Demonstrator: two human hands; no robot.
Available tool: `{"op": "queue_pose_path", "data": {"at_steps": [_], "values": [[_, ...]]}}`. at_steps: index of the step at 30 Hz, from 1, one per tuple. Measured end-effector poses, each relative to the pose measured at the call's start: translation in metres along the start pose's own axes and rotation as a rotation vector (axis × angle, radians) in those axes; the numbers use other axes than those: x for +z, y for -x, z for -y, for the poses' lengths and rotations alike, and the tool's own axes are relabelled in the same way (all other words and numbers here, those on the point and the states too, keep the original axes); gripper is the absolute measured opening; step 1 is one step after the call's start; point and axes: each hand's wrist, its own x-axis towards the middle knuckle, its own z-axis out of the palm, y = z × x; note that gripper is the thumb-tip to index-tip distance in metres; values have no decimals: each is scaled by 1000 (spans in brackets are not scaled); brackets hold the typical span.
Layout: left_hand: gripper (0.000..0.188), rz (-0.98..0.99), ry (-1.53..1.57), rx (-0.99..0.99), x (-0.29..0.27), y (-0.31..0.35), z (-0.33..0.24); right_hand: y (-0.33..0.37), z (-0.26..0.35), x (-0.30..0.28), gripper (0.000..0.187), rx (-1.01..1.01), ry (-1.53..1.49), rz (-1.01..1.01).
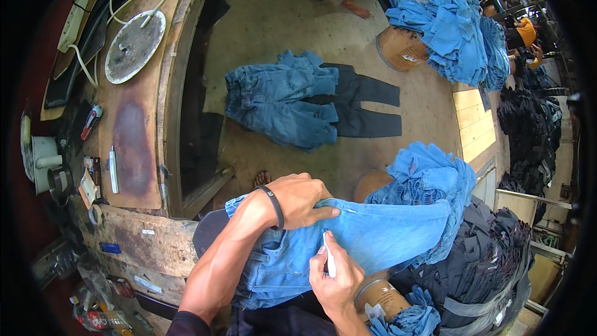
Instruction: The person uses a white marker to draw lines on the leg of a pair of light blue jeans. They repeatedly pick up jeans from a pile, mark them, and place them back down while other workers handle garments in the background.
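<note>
A light blue denim garment (385, 230) stretches across in front of me over a dark rounded support (208, 233), its leg reaching right. My left hand (300, 200), a black band at its wrist, grips the far edge of the cloth, thumb on top and fingers curled over it. Just nearer to me, my right hand (337, 279) pinches a small white stick-shaped tool (330, 262) against the denim. The tool's exact kind is hard to make out, since fingers cover part of it.
Blue jeans (280, 96) and dark trousers (367, 99) lie on the floor ahead. Denim piles top brown drums (401, 46) at right, beside a dark cloth heap (479, 255). At left, a wooden bench (177, 81) carries a round plate (135, 46) and a cutter (113, 171). Another person's feet (354, 9) show beyond.
</note>
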Motion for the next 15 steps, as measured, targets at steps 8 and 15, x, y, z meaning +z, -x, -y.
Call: {"op": "queue_pose_path", "data": {"at_steps": [8, 15], "values": [[48, -9, 8, 16, -1, -1, 0, 1, 1, -1, 38, 43, -10, 22], [45, 4, 6, -18, 0, -1, 0, 1, 1, -2, 33, 89, 1, 39]]}}
